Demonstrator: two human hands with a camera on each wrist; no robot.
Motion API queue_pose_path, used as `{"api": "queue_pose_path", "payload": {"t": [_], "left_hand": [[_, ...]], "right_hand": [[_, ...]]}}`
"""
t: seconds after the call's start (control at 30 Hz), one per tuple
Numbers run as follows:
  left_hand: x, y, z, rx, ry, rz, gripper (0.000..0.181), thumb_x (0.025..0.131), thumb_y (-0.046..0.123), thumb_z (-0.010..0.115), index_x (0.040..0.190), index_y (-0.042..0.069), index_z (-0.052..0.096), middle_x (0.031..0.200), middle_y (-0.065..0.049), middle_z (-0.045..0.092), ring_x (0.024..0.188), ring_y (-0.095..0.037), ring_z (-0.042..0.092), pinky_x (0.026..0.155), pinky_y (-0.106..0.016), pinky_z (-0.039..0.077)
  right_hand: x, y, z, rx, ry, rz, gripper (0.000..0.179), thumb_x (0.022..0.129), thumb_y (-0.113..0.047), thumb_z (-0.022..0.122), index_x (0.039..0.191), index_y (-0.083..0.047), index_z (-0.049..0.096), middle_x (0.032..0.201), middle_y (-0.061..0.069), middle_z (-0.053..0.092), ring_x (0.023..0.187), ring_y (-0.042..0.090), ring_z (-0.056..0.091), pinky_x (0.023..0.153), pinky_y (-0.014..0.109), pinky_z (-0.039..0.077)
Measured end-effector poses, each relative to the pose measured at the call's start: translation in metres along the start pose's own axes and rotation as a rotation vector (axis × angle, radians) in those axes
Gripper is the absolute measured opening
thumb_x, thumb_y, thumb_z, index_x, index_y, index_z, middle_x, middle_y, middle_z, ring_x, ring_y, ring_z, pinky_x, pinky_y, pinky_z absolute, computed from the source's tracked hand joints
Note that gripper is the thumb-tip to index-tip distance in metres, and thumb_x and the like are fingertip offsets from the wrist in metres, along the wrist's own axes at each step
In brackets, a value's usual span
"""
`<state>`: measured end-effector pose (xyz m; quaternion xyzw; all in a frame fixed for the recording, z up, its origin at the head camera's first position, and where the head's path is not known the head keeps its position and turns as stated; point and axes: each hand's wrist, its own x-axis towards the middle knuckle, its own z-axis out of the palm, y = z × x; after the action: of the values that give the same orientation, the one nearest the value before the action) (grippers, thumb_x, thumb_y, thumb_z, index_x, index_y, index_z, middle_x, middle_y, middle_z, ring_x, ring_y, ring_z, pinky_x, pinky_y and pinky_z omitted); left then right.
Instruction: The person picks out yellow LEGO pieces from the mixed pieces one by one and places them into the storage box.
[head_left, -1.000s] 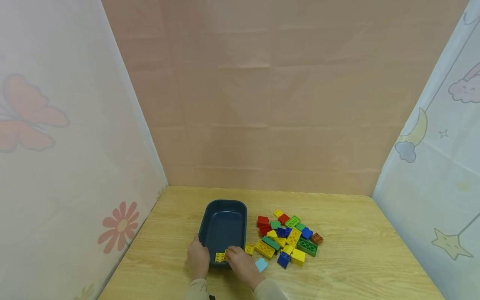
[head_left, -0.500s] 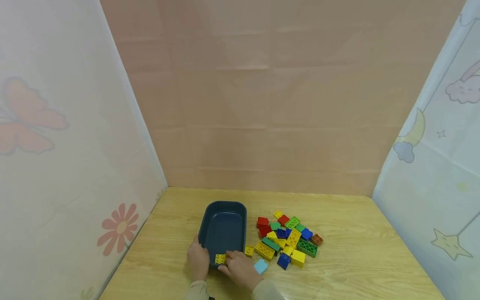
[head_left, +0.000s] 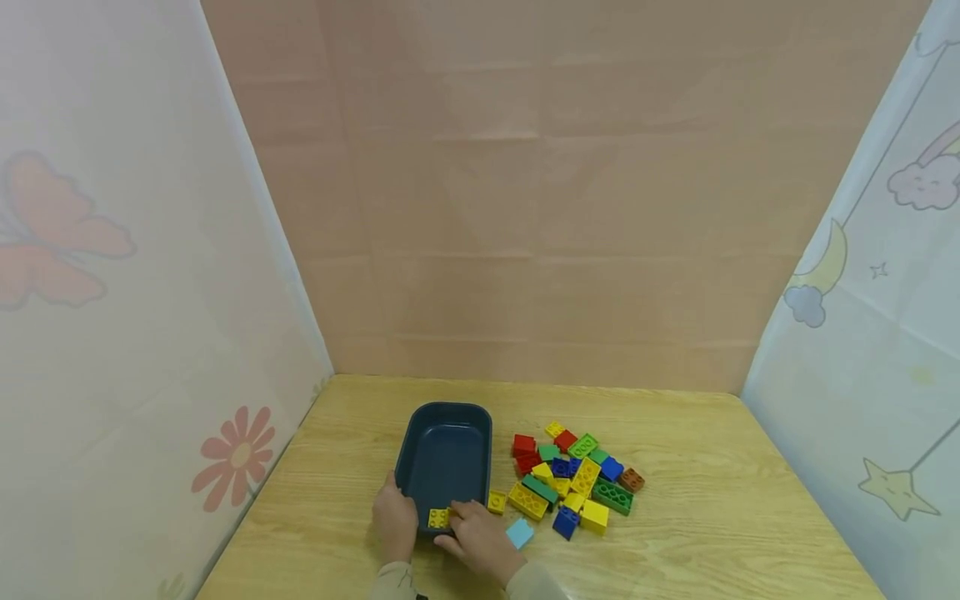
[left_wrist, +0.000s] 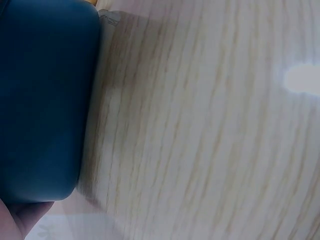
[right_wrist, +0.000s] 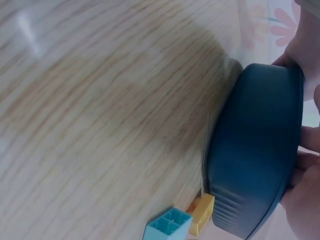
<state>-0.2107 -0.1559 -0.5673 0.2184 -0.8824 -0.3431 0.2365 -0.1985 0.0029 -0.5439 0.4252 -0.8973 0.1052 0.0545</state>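
Observation:
My left hand grips the near left side of a dark blue tray; in the left wrist view a fingertip shows against the tray wall. A yellow brick lies studs up in the tray's near end. Over the near right corner reaches my right hand, its fingers inside the rim touching yellow bricks, its thumb spread apart towards the near edge. How much yellow lies beneath those fingers is hidden. In the right wrist view, the fingers hang over the tray's rim.
Just right of the tray sit a yellow brick and a light blue brick. Beyond them spreads a pile of mixed bricks in several colours. Cloth walls stand at the left, back and right of the wooden table.
The right hand has lowered slightly at the tray's near end, and its thumb has spread away from the fingers. A second yellow brick has become mostly covered by that hand. The left hand keeps its hold.

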Motion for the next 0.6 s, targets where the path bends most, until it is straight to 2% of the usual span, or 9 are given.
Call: {"api": "queue_pose_path", "payload": {"t": [0.13, 0.6], "left_hand": [[-0.0004, 0.0005, -0.0008, -0.005, 0.004, 0.017, 0.045, 0.069, -0.014, 0.059, 0.113, -0.018, 0.049, 0.087, -0.028, 0.06, 0.079, -0.04, 0.06, 0.064, -0.046, 0.05], [0.0015, 0.001, -0.0006, 0.0, -0.006, -0.017, 0.042, 0.071, -0.014, 0.055, 0.113, -0.018, 0.05, 0.092, -0.03, 0.06, 0.084, -0.04, 0.059, 0.067, -0.047, 0.05]], "right_hand": [[-0.0001, 0.0016, 0.0015, 0.016, 0.014, 0.001, 0.042, 0.091, -0.042, 0.041, 0.093, -0.01, 0.069, 0.109, 0.006, 0.06, 0.101, 0.016, 0.055, 0.09, 0.032, 0.042], [-0.006, 0.0058, -0.0079, 0.139, 0.056, 0.004, 0.033, 0.091, -0.033, 0.047, 0.092, -0.008, 0.069, 0.108, 0.007, 0.059, 0.101, 0.017, 0.052, 0.086, 0.029, 0.044]]}}
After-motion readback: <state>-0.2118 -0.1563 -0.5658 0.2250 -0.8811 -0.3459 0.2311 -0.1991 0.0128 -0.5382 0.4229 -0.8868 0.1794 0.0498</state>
